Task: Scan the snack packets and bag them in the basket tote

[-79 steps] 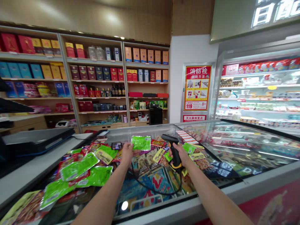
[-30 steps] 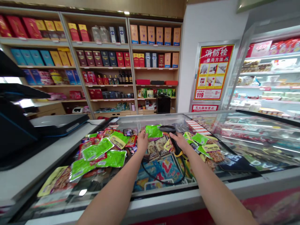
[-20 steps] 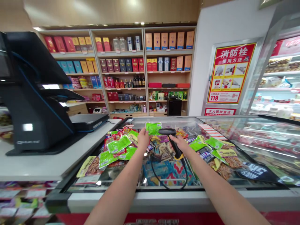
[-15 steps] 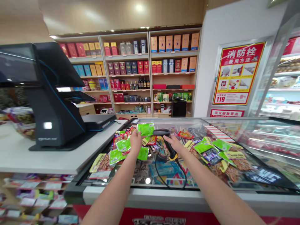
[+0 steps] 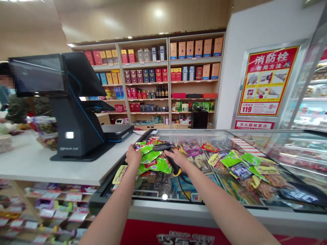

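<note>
My right hand (image 5: pixel 176 159) is wrapped round a black and yellow barcode scanner (image 5: pixel 174 166), its head over the left pile of snack packets. My left hand (image 5: pixel 133 156) is closed at the left side of that pile, on a green packet (image 5: pixel 146 148). More green packets (image 5: pixel 160 164) lie just below the scanner, on the freezer's glass top. The scanner's cable hangs down in front of my right forearm. A second pile of green, yellow and brown packets (image 5: pixel 240 166) lies farther right on the glass.
A dark point-of-sale terminal (image 5: pixel 76 112) stands on the white counter (image 5: pixel 33 163) at the left, with a person partly hidden behind it. Shelves of boxes (image 5: pixel 146 75) line the back wall. A black package (image 5: pixel 304 194) lies at the freezer's right.
The view has turned left. My left hand has moved down and left with the green packet, away from its raised position. The scanner has shifted left over the pile.
</note>
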